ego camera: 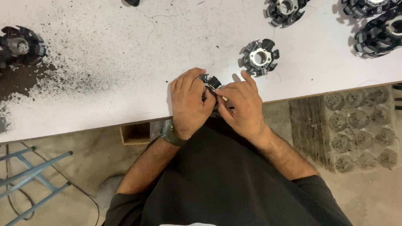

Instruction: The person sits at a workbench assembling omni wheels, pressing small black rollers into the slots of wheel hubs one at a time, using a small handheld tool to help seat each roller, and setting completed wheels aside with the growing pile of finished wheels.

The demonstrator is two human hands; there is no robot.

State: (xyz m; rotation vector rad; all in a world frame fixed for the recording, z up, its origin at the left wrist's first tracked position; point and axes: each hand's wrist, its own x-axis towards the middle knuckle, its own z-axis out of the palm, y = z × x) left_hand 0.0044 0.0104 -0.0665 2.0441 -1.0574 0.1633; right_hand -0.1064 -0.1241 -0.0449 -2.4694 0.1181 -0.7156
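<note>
Near the front edge of a white table (125, 62), my left hand (189, 102) grips a round black-and-silver stator core (209, 80), mostly hidden under my fingers. My right hand (240, 104) presses against the same part from the right, its fingertips pinching at the edge; something thin and pale shows between the fingers, too small to identify. A second stator core (259, 57) with a bright metal centre ring lies on the table just beyond my right hand, apart from it. A dark watch sits on my left wrist.
More stator cores lie at the far edge (284, 10) and far right (379, 31), another at the far left (19, 46) amid dark dust and grit. A blue metal frame (33, 175) stands on the floor at left. A patterned block (360, 129) sits at right.
</note>
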